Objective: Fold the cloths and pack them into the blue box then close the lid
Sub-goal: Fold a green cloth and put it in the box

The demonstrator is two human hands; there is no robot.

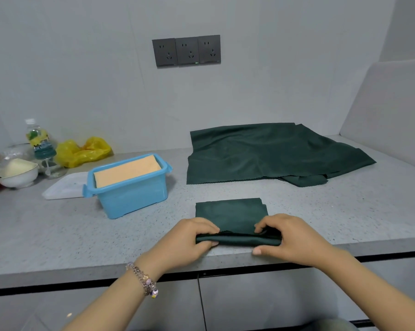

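My left hand (192, 237) pinches the near left end of the dark green cloth (232, 218), fingers curled over the raised fold and thumb tucked beneath it. My right hand (290, 237) does the same at the right end, thumb low against the counter edge. I hold both ends so the fold comes up evenly and the edges line up when I lay it forward. The cloth is already a narrow rectangle, its far half lying flat on the grey counter (58, 235) just beyond my fingers, which keeps it from sliding.

Ahead and to the left of my left hand stands the blue box (132, 197), open, with an orange folded cloth (127, 172) filling it almost to the rim. Little room seems left above that, so this fold needs to be tight. The clear lid (63, 187) lies flat on the counter, touching the box's far left side, within reach for closing.

Beyond my right hand, against the wall, a larger pile of green cloth (273, 151) lies spread and unfolded; I judge that comes next.

Far left sit a white bowl (18, 173), a drink bottle (38, 142) and a yellow plastic bag (82, 149).
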